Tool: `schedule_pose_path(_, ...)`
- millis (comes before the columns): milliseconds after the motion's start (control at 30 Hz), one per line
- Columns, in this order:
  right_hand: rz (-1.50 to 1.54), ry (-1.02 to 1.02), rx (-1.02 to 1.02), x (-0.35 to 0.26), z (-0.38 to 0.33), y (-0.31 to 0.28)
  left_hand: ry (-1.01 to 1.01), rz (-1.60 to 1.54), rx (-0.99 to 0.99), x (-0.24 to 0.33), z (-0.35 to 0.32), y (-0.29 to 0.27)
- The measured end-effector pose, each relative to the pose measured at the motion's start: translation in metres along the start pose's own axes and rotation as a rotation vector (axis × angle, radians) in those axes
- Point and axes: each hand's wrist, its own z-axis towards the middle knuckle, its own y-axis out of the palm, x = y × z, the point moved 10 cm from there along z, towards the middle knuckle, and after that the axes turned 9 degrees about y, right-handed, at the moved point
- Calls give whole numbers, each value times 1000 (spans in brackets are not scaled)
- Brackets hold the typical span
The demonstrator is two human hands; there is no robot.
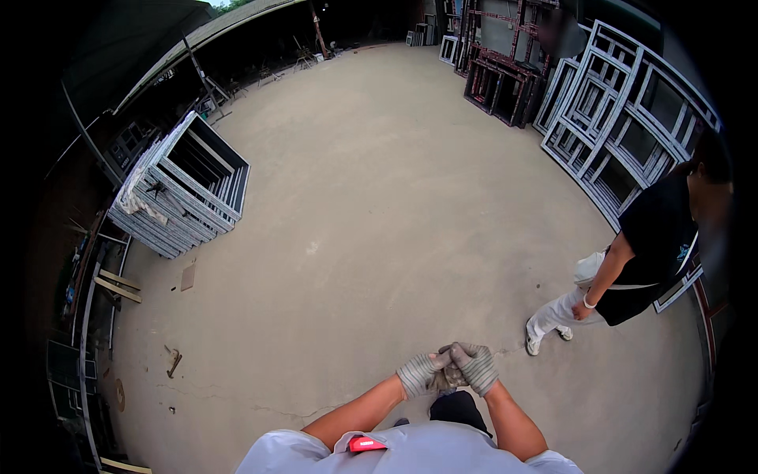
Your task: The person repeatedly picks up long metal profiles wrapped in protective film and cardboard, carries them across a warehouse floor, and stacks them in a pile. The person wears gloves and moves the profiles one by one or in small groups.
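My left hand (pixel 424 374) and my right hand (pixel 471 365) meet in front of my body, both in grey work gloves with striped knitted cuffs. Their fingers are closed and pressed against each other. Between and below the fingertips is a crumpled greyish patch; whether it is a held thing or part of the gloves, I cannot make out. Both bare forearms come up from the white shirt (pixel 426 454). A red object (pixel 367 444) sticks out of the shirt's chest pocket.
Bundled window frames (pixel 178 193) stand on the concrete floor (pixel 355 197) at left. White frames (pixel 612 118) and dark frames (pixel 505 87) lean at right. A person in a black top (pixel 651 233) stands at right. A small brown piece (pixel 174 363) lies at lower left.
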Motion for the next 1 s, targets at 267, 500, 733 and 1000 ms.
schedule_pose_path(267,-61,75,68,-83,224,-120,-28,-152,230,135,192,-33)
schedule_pose_path(500,-218,-110,147,-253,391,-173,304,1,161,328,308,-6)
schedule_pose_path(733,-15,-47,187,-322,567,-261,258,161,85,426,365,-144)
schedule_pose_path(1000,-764,5,-138,-480,727,-251,361,908,117,655,599,-190)
